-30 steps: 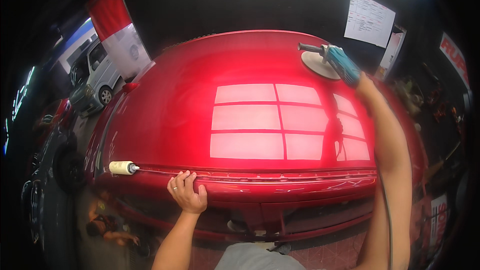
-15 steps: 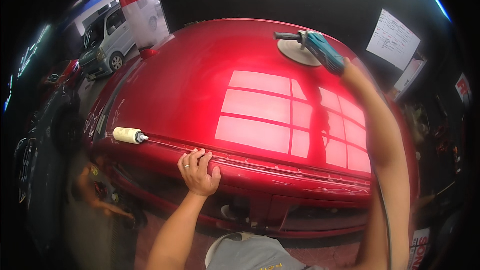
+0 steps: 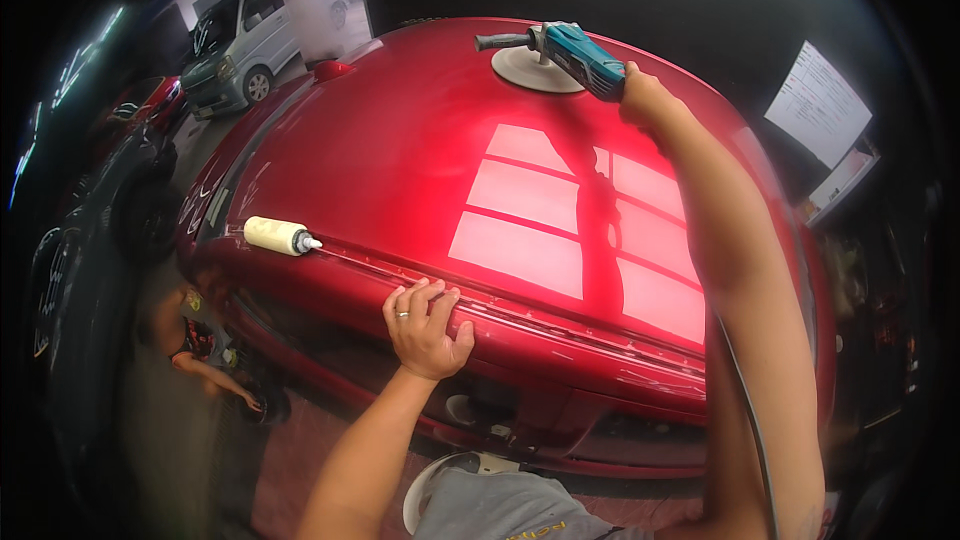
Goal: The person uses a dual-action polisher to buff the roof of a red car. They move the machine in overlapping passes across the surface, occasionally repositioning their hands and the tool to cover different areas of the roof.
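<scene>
My right hand (image 3: 645, 98) grips the rear end of a teal and black polishing machine (image 3: 585, 58) at arm's length. Its round pale pad (image 3: 528, 71) lies against the far part of a glossy red car roof (image 3: 400, 140); the front side handle is free. My left hand (image 3: 425, 328) rests on the near roof edge, fingers stretched over the seam. To the left of that hand a cream squeeze bottle (image 3: 272, 235) with a dark cap and pointed nozzle lies on its side along the edge.
A power cord (image 3: 745, 400) runs down beside my right arm. At lower left a person (image 3: 205, 350) crouches beside the car. Beyond it, a light-coloured van (image 3: 245, 35) stands at far left. Papers (image 3: 820, 105) hang on the dark wall at right.
The polishing machine and my right hand have moved left and a little farther away across the roof. My left hand stays on the roof edge. The whole view has shifted slightly.
</scene>
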Available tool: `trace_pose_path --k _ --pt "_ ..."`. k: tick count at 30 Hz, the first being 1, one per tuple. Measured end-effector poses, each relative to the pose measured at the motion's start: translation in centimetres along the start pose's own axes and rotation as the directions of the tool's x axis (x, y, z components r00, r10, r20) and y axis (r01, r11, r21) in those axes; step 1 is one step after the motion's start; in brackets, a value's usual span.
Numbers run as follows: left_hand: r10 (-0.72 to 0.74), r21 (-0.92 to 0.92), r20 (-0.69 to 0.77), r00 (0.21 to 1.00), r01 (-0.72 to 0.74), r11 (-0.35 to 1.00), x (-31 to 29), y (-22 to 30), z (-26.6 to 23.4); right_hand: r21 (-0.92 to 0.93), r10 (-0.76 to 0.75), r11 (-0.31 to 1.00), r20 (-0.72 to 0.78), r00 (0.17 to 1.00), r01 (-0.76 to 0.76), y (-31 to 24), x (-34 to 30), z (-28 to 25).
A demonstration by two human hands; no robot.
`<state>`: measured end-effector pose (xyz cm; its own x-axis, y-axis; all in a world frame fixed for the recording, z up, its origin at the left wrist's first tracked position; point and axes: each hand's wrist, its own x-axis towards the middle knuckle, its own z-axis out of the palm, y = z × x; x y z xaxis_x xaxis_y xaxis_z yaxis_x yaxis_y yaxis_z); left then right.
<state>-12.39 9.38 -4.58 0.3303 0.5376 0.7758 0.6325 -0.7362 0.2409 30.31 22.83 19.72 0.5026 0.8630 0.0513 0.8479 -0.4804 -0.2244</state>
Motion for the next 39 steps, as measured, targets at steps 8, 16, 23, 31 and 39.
trace_pose_path --k 8,16,23,31,39 --pt "-0.017 -0.014 -0.018 1.0 0.017 1.0 0.0 0.1 -0.1 -0.018 -0.076 0.997 -0.004 0.997 0.076 -3.5 0.3 0.9" --pt "-0.029 -0.021 -0.027 0.999 0.028 0.999 0.0 0.1 0.1 -0.031 -0.021 0.999 -0.065 0.998 0.019 2.3 -0.3 0.5" --pt "-0.016 -0.016 -0.031 0.999 0.015 1.0 0.2 0.2 -0.1 0.011 0.076 0.997 -0.028 0.997 -0.075 9.5 -2.8 -1.5" --pt "-0.014 -0.008 -0.008 1.0 0.014 1.0 0.1 0.1 0.0 -0.054 0.165 0.983 -0.135 0.977 -0.174 17.8 -4.6 -1.7" --pt "-0.016 0.02 -0.001 1.0 0.016 1.0 -0.3 -0.3 -0.2 -0.051 0.264 0.961 -0.133 0.955 -0.273 24.6 -6.5 -2.1"
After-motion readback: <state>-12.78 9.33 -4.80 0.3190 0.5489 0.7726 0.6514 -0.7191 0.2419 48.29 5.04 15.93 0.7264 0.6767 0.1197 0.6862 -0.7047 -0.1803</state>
